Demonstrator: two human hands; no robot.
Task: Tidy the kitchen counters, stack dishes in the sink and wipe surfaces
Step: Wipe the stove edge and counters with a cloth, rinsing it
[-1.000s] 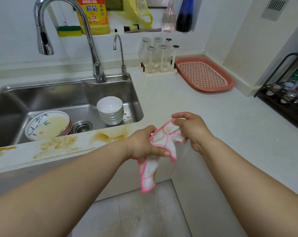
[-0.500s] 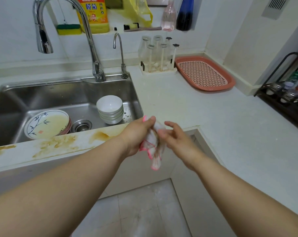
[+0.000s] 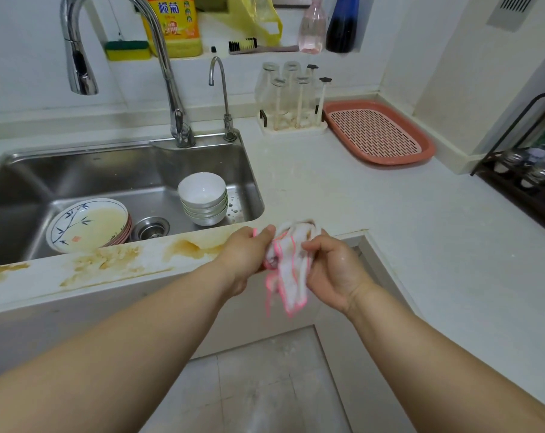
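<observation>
A white cloth with pink edging [image 3: 291,264] is bunched between both hands just in front of the counter's front edge. My left hand [image 3: 244,257] grips its left side with curled fingers. My right hand [image 3: 333,270] holds its right side, palm turned up, fingers curled round the fabric. In the steel sink [image 3: 115,165] a stack of white bowls [image 3: 203,198] stands right of the drain, and a stack of plates [image 3: 88,223] with a blue leaf pattern lies to its left. Brown stains [image 3: 108,260] smear the counter strip in front of the sink.
A tall tap [image 3: 168,76] and a small tap [image 3: 222,98] rise behind the sink. A glass rack [image 3: 291,98] and a pink drain tray [image 3: 379,132] stand at the back right. A dark spice rack [image 3: 527,173] sits at the far right. Bottles and a sponge [image 3: 127,50] line the ledge.
The cloth, spread and hanging a second ago, has been gathered into a bunch. My right hand let go, turned palm up, then closed on the cloth again.
</observation>
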